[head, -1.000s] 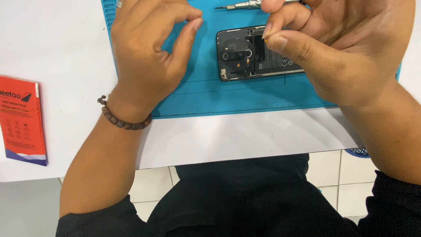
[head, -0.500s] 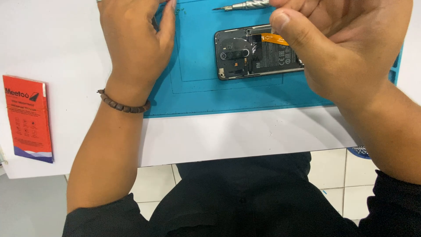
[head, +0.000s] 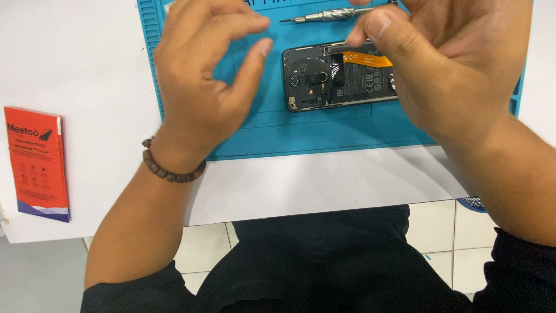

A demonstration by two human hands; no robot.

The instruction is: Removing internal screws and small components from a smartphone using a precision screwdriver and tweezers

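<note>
Since the frame half a second earlier, left hand (head: pixel 202 87) has come in from the mat's left edge toward the phone, fingers now curled. Item: left hand, hovering over the blue mat (head: pixel 324 130), thumb and forefinger set apart in a loose half-open curl, nothing between them, not touching the phone; bead bracelet (head: pixel 168 168) at the wrist. Item: right hand (head: pixel 452 69), over the phone's right part, thumb tip just at the phone's upper edge by the orange ribbon strip (head: pixel 365 58); whether it pinches anything cannot be told. Item: opened phone (head: pixel 330 78), back cover off, lying flat on the mat between the hands. Item: metal screwdriver (head: pixel 324 15), on the mat just above the phone. Item: red packet (head: pixel 36 162), on the white table (head: pixel 75 64), well left.
</note>
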